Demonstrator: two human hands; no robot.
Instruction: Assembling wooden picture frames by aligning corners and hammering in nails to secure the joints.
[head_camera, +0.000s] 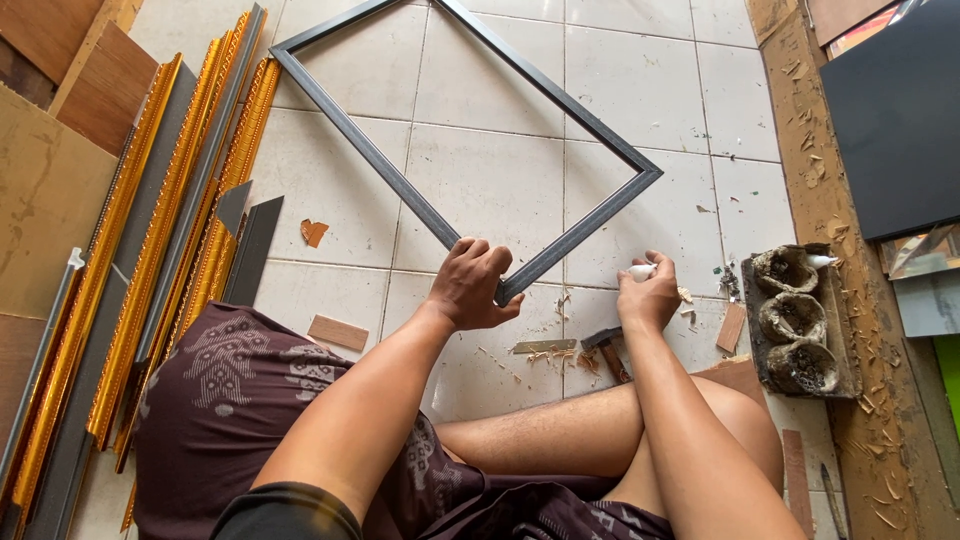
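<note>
Fingers of the left hand (470, 285) are curled tight round the near corner of a dark grey rectangular picture frame (400, 190), which lies flat like a diamond on the white tiled floor (490, 180), its far corner cut off by the top edge of the view. Over on the other side, the right hand (650, 295) is closed round a small white object (641, 271); only its tip pokes out past the knuckles, so what it is stays hard to make out. Just below that hand, half hidden behind the bare knee, a hammer with a dark metal head and wooden handle (605, 350) rests on the tiles among pale wood shavings, beside a short brass-coloured strip (545, 346). Along the floor's left edge lie long ornate gold mouldings (165, 230), ribbed and glossy, their ends running out of view. Near the right edge sits a grimy dark tray with three crusted round cups (795, 320), against a rough wooden plank (835, 220) littered with chips. Patterned maroon cloth (230, 400) covers the lap.
</note>
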